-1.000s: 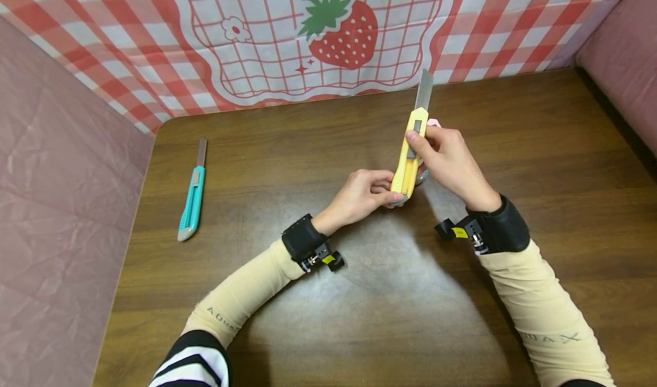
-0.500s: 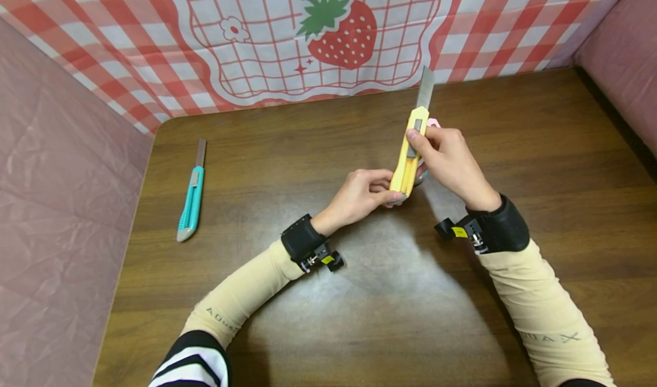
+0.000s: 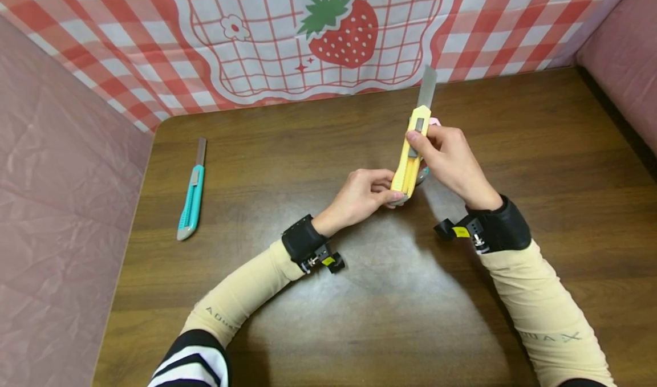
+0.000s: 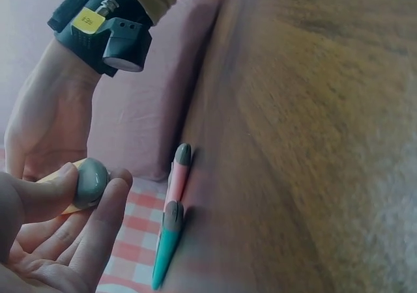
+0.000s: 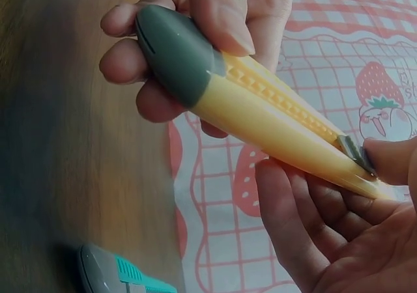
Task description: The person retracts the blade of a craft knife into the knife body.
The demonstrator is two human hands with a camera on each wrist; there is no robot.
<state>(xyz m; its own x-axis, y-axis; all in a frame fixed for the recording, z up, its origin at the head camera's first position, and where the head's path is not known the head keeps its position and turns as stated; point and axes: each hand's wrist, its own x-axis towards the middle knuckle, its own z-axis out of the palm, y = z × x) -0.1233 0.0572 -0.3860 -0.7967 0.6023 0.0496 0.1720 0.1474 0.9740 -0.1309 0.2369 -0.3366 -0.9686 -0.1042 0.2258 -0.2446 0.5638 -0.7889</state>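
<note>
In the head view a yellow utility knife (image 3: 405, 167) is held up at a slant, its long blade (image 3: 427, 86) out at the top. My left hand (image 3: 359, 196) pinches its lower end; the left wrist view shows thumb and fingers around the grey end cap (image 4: 92, 183). My right hand (image 3: 454, 162) grips the upper handle, thumb against the grey slider (image 5: 356, 155). Behind the right hand, mostly hidden in the head view, lie a pink utility knife (image 4: 176, 182) and a teal one (image 4: 168, 241). The left wrist view shows them side by side on the table.
Another teal utility knife (image 3: 191, 199) lies at the left of the brown wooden table (image 3: 287, 147), blade out toward the back. A red-and-white checked cloth with a strawberry (image 3: 349, 36) hangs behind the table. Pink cloth (image 3: 67, 204) covers the sides.
The yellow knife has tipped very slightly, its blade tip moving a little up and to the right. Both hands keep their hold and nearly the same place.
</note>
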